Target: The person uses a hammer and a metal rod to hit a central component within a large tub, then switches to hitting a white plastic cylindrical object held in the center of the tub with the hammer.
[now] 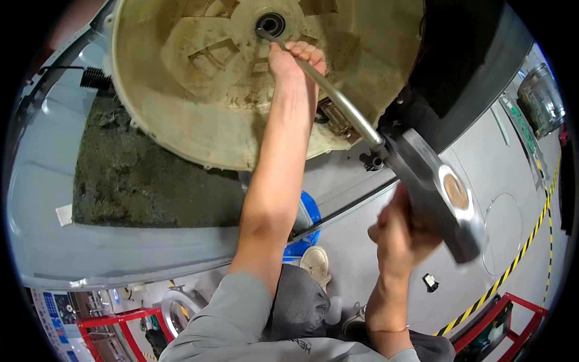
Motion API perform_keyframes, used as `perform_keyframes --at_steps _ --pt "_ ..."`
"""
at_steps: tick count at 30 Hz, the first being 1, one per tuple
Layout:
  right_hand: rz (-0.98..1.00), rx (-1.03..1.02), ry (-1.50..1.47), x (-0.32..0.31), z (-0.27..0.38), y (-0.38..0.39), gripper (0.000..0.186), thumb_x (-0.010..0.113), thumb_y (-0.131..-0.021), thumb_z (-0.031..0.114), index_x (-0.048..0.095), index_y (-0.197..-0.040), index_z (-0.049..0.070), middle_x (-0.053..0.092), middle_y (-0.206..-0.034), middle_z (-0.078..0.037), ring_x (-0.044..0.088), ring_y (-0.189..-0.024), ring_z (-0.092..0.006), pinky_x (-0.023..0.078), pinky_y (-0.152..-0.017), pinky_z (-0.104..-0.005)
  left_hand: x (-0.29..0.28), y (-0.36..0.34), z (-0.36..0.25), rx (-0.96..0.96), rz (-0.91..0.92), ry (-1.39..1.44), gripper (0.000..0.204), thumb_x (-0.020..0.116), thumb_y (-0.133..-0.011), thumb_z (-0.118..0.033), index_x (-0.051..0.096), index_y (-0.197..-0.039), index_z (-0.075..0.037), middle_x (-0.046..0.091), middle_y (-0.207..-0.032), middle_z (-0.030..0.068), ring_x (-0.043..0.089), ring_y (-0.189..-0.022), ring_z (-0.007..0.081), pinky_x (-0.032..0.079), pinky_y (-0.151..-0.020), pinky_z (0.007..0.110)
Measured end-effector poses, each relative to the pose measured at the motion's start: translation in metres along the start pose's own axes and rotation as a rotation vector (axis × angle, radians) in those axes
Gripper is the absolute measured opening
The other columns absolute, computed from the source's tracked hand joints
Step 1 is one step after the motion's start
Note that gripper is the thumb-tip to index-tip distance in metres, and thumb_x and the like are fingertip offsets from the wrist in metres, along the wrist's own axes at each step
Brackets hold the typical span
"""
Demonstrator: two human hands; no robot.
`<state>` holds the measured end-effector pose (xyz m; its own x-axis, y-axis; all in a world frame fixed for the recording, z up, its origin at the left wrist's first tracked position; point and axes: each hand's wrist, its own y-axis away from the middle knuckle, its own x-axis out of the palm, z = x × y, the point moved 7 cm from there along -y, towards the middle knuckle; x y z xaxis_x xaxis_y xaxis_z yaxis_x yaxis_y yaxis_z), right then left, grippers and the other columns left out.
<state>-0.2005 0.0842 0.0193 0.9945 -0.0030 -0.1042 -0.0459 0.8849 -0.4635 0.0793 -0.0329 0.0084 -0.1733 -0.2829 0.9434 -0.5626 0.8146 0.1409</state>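
Observation:
My left hand (297, 60) grips a long steel rod (344, 105), whose upper tip rests at the dark bearing (271, 24) in the centre of a stained cream plastic tub (163, 90). My right hand (398, 232) is closed round a hammer's handle, mostly hidden behind the large steel hammer head (431, 181). That head, slightly blurred, is at the rod's lower end; I cannot tell if they touch. A rusty metal fitting (335, 120) sits in the tub's lower wall.
Under the tub are a dark mat (139, 193) and a grey panel (42, 241). A blue object (304, 205) and my shoe (315, 259) are below. Red frames (509, 301), hazard tape (525, 247), a circuit board (518, 120) and a clear container (540, 99) lie around.

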Motion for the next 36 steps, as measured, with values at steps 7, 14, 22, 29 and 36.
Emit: perform_keyframes --at_steps 7,14,22,29,36 --pt "-0.191 0.136 -0.352 -0.035 0.012 0.005 0.018 0.048 -0.085 -0.001 0.045 -0.102 -0.007 0.043 -0.051 -0.005 0.039 -0.036 -0.0086 0.034 -0.033 -0.0215 0.017 0.007 0.003 -0.032 0.032 -0.012 0.052 0.016 -0.093 -0.047 0.033 -0.059 -0.011 0.029 -0.046 -0.0030 0.025 -0.038 0.0094 0.019 -0.038 0.023" --pt "-0.193 0.172 -0.360 -0.033 0.009 0.001 0.020 0.047 -0.085 -0.002 0.044 -0.104 -0.007 0.041 -0.051 -0.005 0.037 -0.036 -0.0086 0.035 -0.033 -0.0222 0.031 0.003 0.004 -0.053 0.067 0.062 0.051 0.016 -0.094 -0.044 0.034 -0.060 -0.010 0.033 -0.046 -0.0028 0.025 -0.038 0.0088 0.019 -0.038 0.023" --pt "-0.210 0.214 -0.415 -0.033 0.005 0.000 0.021 0.047 -0.085 0.000 0.044 -0.105 -0.007 0.041 -0.051 -0.004 0.037 -0.037 -0.0087 0.035 -0.034 -0.0223 0.038 0.001 0.009 -0.056 0.084 0.150 0.047 0.019 -0.095 -0.039 0.034 -0.060 -0.010 0.033 -0.046 -0.0029 0.026 -0.037 0.0085 0.019 -0.038 0.022" --pt "-0.191 0.220 -0.441 -0.030 0.004 -0.001 0.023 0.045 -0.085 -0.001 0.043 -0.107 -0.007 0.041 -0.052 -0.004 0.037 -0.037 -0.0086 0.035 -0.034 -0.0222 0.043 0.001 0.013 -0.036 0.138 0.253 0.044 0.020 -0.094 -0.032 0.034 -0.059 -0.010 0.032 -0.046 -0.0033 0.027 -0.036 0.0083 0.019 -0.037 0.021" --pt "-0.167 0.261 -0.379 -0.027 0.001 0.004 0.021 0.044 -0.084 -0.004 0.045 -0.104 -0.008 0.042 -0.053 -0.005 0.039 -0.039 -0.0093 0.036 -0.035 -0.0227 0.045 -0.003 0.013 -0.032 0.195 0.350 0.046 0.020 -0.094 -0.034 0.034 -0.057 -0.010 0.031 -0.045 -0.0037 0.027 -0.036 0.0078 0.019 -0.036 0.021"
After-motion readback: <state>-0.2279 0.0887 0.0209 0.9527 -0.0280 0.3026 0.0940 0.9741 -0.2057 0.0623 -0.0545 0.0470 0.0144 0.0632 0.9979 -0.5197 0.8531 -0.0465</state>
